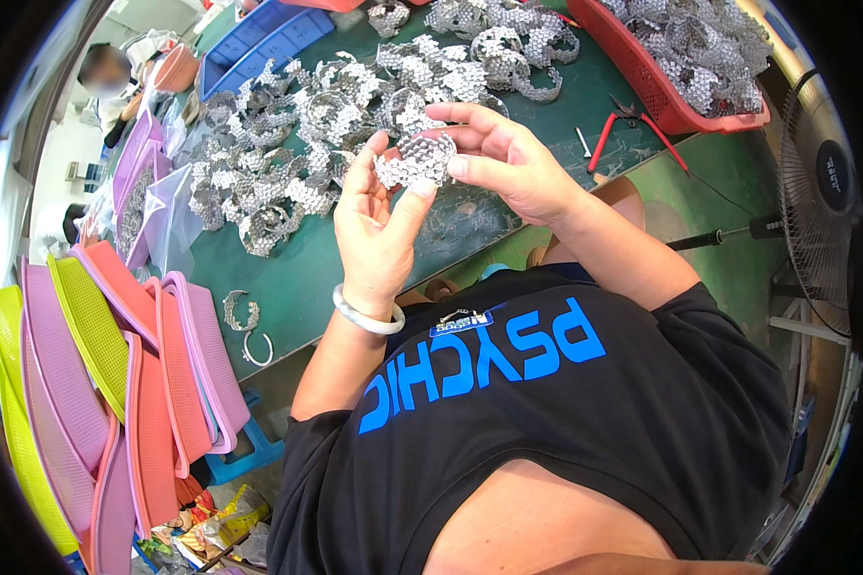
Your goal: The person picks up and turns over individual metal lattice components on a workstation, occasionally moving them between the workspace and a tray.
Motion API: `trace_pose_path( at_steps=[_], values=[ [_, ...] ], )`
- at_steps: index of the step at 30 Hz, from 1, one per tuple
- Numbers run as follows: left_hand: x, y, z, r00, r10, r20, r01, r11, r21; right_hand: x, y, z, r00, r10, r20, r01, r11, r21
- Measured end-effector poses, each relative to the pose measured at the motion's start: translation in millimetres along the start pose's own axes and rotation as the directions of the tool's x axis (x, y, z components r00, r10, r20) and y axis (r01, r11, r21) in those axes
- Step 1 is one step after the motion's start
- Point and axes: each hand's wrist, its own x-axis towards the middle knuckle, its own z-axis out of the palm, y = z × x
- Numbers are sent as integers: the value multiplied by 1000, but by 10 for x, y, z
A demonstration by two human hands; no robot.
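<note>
The cuff (417,163) is silver and honeycomb-patterned, the table (548,113) green.

Held band (418,161) partly hidden, co-worker's head (104,70) blurred

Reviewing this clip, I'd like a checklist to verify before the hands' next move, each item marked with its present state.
1. Silver, scale-patterned curved band supported from both sides: ok; the left hand and right hand both hold it.
2. Band's ends meeting: cannot tell; the hands partly cover it.
3. Free space around the left fingers: not ok; a pile of loose silver, scale-patterned bands lies close by.
4. Red-handled metal pliers away from both hands: ok; they lie on the green tabletop, to the right.
5. Round black fan apart from the right forearm: ok.
</note>
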Motion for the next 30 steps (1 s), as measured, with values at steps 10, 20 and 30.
trace_pose_path(
  at_steps=[10,20,30],
  values=[
    [17,-85,-19,975,223,-26,-209,946,249,-17,-15,7,1000,9,-18,-11,997,-83],
    [35,-172,-62,931,366,-7,-329,844,424,-17,-16,46,999,-44,-4,43,988,-145],
    [28,-160,-30,912,409,14,-369,807,462,-15,-40,66,999,-38,16,41,979,-199]
  ],
)
